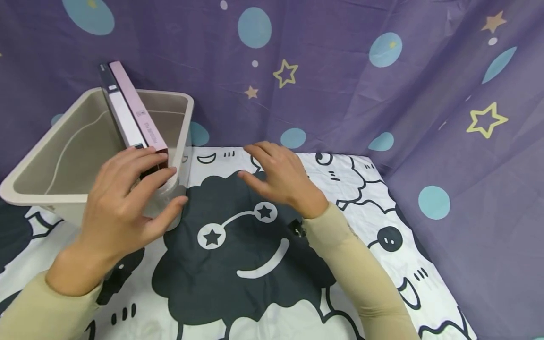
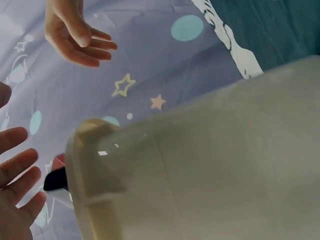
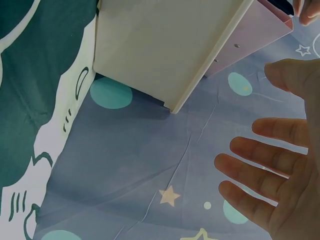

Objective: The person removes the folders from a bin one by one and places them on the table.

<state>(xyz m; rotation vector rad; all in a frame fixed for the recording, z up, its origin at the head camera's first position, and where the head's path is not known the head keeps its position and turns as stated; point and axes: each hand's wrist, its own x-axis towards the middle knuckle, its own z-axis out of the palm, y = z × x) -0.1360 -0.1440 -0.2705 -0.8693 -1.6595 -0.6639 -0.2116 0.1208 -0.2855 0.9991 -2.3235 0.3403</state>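
Note:
Two slim binders, one pink (image 1: pixel 138 108) and one dark with a white spine label (image 1: pixel 123 113), stand side by side in a beige plastic bin (image 1: pixel 76 146), tilted and rising above its rim. My left hand (image 1: pixel 121 203) hovers at their near ends, fingers spread and loosely bent. In the left wrist view its fingers (image 2: pixel 22 187) look apart from the dark binder corner (image 2: pixel 56 180). To the right of the bin, my right hand (image 1: pixel 278 174) is in the air, holding nothing. The right wrist view shows the pink binder's riveted cover (image 3: pixel 250 40) beyond the bin wall.
A white cloth with black cartoon sheep (image 1: pixel 238 245) covers the surface beneath the bin. Behind and at the right hangs a purple curtain (image 1: pixel 340 94) with stars and blue ovals, close to the bin's far side.

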